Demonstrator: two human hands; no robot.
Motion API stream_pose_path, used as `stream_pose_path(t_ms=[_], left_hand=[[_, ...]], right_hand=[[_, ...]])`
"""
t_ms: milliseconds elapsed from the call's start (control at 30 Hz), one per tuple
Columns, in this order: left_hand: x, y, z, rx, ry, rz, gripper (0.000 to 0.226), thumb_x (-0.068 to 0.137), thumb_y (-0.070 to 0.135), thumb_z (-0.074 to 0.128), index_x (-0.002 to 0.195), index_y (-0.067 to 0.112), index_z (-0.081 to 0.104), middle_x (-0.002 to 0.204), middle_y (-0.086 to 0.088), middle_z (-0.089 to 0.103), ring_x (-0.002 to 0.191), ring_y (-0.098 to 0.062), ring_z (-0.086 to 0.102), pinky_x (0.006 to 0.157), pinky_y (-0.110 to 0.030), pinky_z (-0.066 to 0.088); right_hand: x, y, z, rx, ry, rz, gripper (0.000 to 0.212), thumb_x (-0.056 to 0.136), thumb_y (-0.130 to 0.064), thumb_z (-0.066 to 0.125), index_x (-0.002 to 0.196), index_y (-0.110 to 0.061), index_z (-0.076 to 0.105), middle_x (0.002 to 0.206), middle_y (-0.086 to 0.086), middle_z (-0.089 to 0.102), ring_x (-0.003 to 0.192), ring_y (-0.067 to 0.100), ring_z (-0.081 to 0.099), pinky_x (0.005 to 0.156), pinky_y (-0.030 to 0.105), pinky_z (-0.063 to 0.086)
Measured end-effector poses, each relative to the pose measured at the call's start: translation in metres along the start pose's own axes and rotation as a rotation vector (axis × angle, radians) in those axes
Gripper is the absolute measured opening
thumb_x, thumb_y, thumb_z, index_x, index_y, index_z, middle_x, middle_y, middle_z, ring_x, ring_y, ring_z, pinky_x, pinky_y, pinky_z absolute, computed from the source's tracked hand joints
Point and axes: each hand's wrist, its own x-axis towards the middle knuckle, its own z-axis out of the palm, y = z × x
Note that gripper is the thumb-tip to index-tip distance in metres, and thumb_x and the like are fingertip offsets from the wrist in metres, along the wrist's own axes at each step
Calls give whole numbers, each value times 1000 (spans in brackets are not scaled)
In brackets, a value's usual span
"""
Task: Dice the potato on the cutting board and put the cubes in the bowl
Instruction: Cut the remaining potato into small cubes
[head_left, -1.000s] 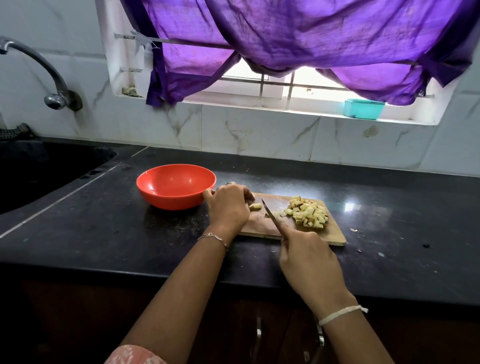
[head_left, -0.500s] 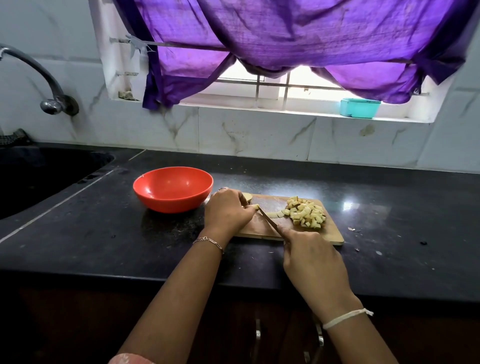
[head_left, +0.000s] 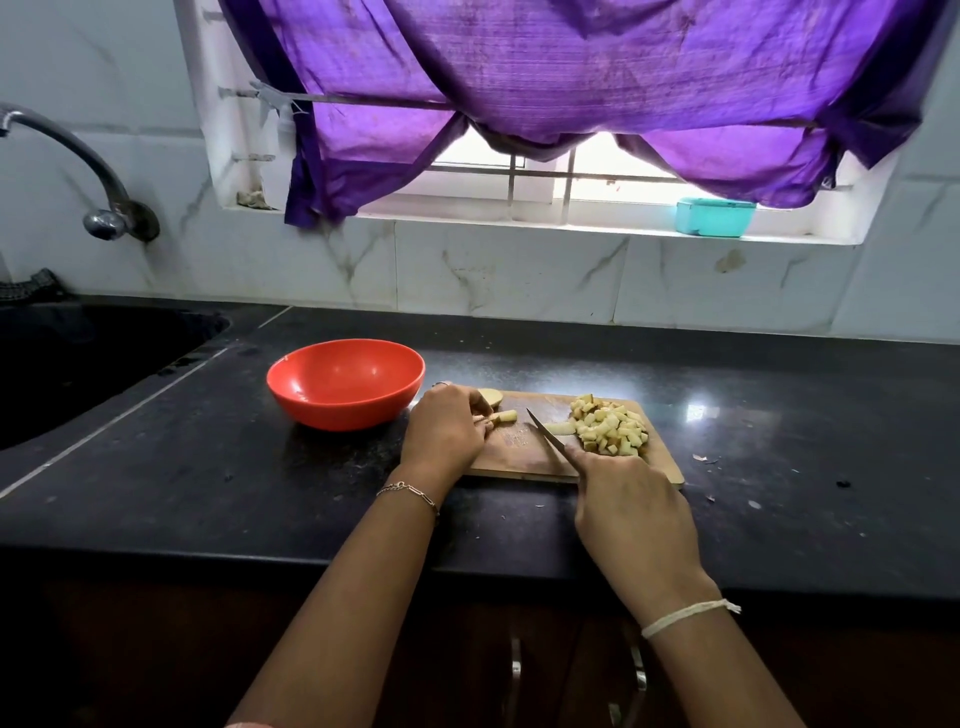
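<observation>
A wooden cutting board lies on the black counter. A pile of pale potato cubes sits on its right part. My left hand pinches a potato strip at the board's left end, and a potato end piece lies just behind my fingers. My right hand grips a knife whose blade points up-left between the strip and the cubes, with a cut piece lying by the blade. An orange bowl stands left of the board, with nothing seen inside.
A dark sink with a curved tap lies at the far left. Potato scraps dot the counter right of the board. A teal box rests on the window sill under a purple curtain.
The knife blade has moved right, away from my left hand, leaving a gap between it and the held strip. The potato end piece behind my left fingers now shows.
</observation>
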Motion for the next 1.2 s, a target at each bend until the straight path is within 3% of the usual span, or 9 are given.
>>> stream_pose_path(t_ms=[100,300,467,567,667,800,933,1033,1200], left_hand=[[0,0,0,-65,6,49,23,82,17,74,104,22,73,105,-1,69,95,-13,62,87,-23,48],[-3,7,-1,-257,-37,149,23,82,6,72,103,14,73,100,0,72,84,-5,63,79,-6,45],[-4,13,-1,-432,-89,139,20,77,2,78,92,15,73,88,-1,74,84,-15,70,84,-23,55],[-5,17,-2,-477,-180,140,20,78,1,76,94,13,72,85,-3,72,83,-15,69,80,-16,54],[-5,19,-3,-450,-267,138,23,79,1,75,99,12,72,88,-3,70,84,-13,67,81,-16,53],[-3,16,-1,-389,-310,135,27,79,2,75,103,16,72,99,0,71,93,-13,68,87,-23,54],[-4,15,2,-268,-305,170,29,82,16,75,110,22,70,106,4,67,96,-11,62,88,-25,53],[-4,18,4,-143,-259,206,26,83,34,73,107,24,73,97,4,63,88,-8,55,79,-21,48],[-4,20,6,-95,-213,211,16,84,33,72,99,27,75,85,10,57,81,-5,49,70,-14,34]], right_hand=[[-2,2,0,20,1,25,50,97,-17,44,141,-40,42,109,-1,64,99,20,64,75,33,53],[-10,9,-5,38,34,68,44,98,-23,45,138,-42,46,118,-2,59,98,20,64,77,33,53],[-16,12,-8,29,36,76,44,98,-26,47,138,-42,46,110,-3,61,95,18,64,72,30,52],[-20,16,-10,24,38,91,44,98,-24,44,139,-41,45,111,-3,62,96,19,63,73,30,51],[-20,19,-11,57,53,108,47,97,-23,46,140,-41,43,107,-1,64,95,18,64,75,30,52],[-18,17,-8,167,47,92,44,97,-29,47,139,-42,46,123,-3,59,95,19,63,78,33,55],[-20,19,-3,221,14,77,48,98,-30,47,143,-42,38,120,-2,60,96,17,63,77,29,52],[-19,20,-3,202,-26,72,51,98,-31,45,145,-47,32,110,-1,66,99,18,64,76,30,50],[-19,19,-2,159,-61,64,53,99,-30,41,146,-50,25,108,1,66,101,19,62,77,33,49]])
